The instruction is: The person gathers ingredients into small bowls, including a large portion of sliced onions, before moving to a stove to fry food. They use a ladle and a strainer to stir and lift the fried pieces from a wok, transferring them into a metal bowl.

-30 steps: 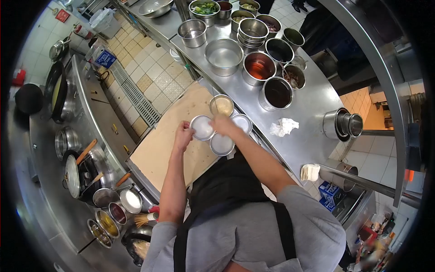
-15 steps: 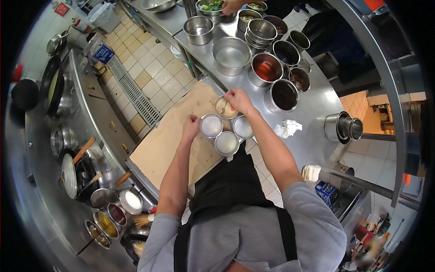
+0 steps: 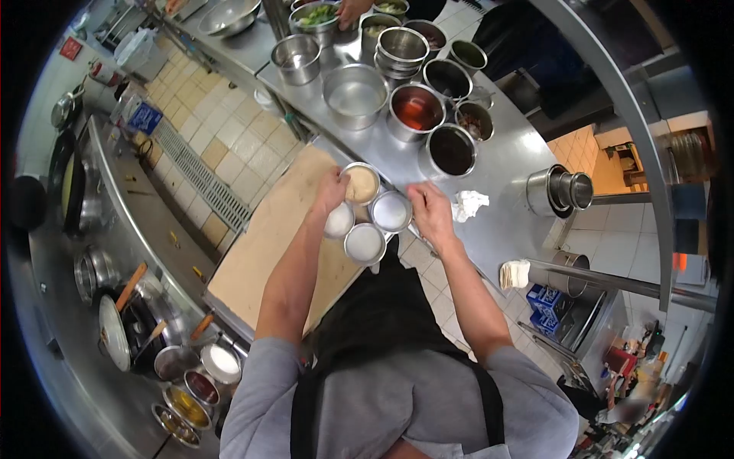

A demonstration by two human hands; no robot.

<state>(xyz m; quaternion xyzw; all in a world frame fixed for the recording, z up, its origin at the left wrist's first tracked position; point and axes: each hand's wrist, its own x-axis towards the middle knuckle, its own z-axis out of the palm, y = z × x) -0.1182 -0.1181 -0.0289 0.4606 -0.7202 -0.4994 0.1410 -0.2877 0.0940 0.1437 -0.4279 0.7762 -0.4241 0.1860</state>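
Observation:
Several small metal bowls stand in a cluster before me: one with beige powder (image 3: 362, 185) at the top, white ones at the left (image 3: 339, 220), right (image 3: 391, 211) and bottom (image 3: 365, 244). My left hand (image 3: 330, 191) is closed, its fingertips at the left rim of the beige powder's bowl. What it holds, if anything, is hidden. To the right of the right-hand bowl, my right hand (image 3: 431, 209) is closed with curled fingers near the steel table's edge; whatever is between them cannot be made out.
A brown sheet (image 3: 264, 256) covers the surface at the left. Metal pots, one with red liquid (image 3: 417, 112), crowd the steel table (image 3: 505, 222) beside crumpled white paper (image 3: 468, 204). Another person's hand (image 3: 354, 11) is at the top. A stove with pans (image 3: 115, 333) lies left.
My right hand has left the beige powder's bowl and moved right, beside a white bowl. My left hand has come up to the beige bowl's rim. The whole view has shifted.

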